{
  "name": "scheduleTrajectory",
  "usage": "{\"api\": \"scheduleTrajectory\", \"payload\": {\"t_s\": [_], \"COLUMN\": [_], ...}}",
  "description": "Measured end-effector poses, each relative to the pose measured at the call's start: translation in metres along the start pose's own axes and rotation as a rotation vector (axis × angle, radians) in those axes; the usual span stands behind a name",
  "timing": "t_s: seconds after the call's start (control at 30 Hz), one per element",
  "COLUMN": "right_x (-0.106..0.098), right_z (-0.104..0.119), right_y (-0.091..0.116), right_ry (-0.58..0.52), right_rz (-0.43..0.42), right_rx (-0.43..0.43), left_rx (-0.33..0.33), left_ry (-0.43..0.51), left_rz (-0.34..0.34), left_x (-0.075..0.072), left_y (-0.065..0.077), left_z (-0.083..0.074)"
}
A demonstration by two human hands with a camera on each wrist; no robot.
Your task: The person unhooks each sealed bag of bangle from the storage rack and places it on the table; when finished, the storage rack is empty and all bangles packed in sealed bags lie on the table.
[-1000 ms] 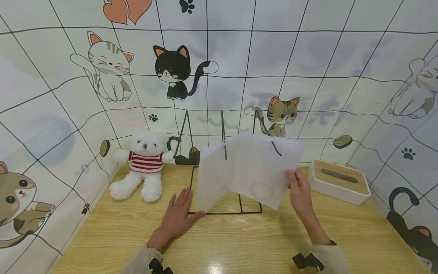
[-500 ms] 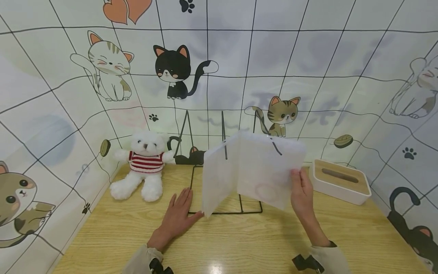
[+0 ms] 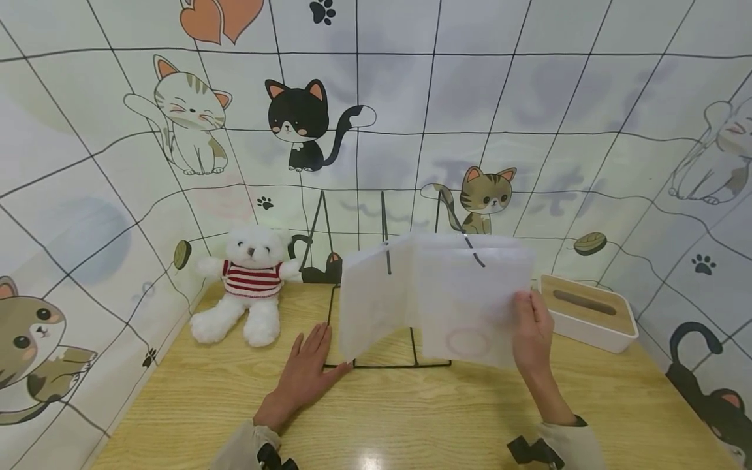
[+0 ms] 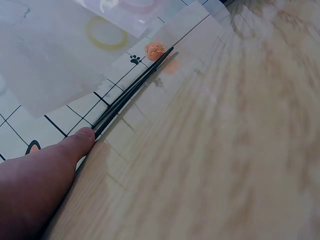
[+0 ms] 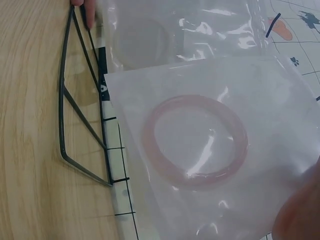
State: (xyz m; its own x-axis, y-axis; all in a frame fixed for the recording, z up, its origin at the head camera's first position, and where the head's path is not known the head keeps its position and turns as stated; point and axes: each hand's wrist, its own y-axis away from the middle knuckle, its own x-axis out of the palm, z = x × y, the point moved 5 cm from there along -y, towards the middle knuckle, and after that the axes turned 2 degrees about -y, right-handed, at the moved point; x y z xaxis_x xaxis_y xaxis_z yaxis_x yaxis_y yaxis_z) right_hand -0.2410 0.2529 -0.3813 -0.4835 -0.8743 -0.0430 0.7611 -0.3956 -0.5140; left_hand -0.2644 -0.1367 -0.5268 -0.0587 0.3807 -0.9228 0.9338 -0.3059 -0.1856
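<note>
Tabletop stretches rightward of left hand: fingers straight, thumb at near edge of black rack. Right hand: fingers pinch translucent bag, pink ring left of them.

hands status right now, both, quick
Left hand: open, laid on the table, thumb touching the rack.
Right hand: closed, holding the edge of a bag.

Pale gridded walls — printed with cartoon cats — rise behind a wood-grain table.
</note>
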Motion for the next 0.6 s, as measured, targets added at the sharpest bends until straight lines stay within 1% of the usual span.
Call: {"api": "scheduleTrajectory", "payload": {"t_s": [0.1,0.27,0.43,0.6], "right_x": [-0.004,-0.009,-0.014,-0.020], "right_z": [0.002,0.003,0.005,0.006], "right_y": [-0.002,-0.003,-0.006,-0.007], "right_ry": [-0.011,-0.012,-0.047,-0.081], "right_rz": [-0.011,0.002,0.009,0.001], "right_rx": [-0.021,-0.043,-0.081,-0.070], "left_rx": [0.000,-0.001,-0.003,0.004], "left_ry": [0.005,0.005,0.011,0.016], "left_rz": [-0.004,0.000,0.001,-0.010], "left_x": [0.000,0.000,0.001,0.000], "left_y": [0.000,0.001,0.000,0.000], "left_z": [0.000,0.000,0.001,0.001]}}
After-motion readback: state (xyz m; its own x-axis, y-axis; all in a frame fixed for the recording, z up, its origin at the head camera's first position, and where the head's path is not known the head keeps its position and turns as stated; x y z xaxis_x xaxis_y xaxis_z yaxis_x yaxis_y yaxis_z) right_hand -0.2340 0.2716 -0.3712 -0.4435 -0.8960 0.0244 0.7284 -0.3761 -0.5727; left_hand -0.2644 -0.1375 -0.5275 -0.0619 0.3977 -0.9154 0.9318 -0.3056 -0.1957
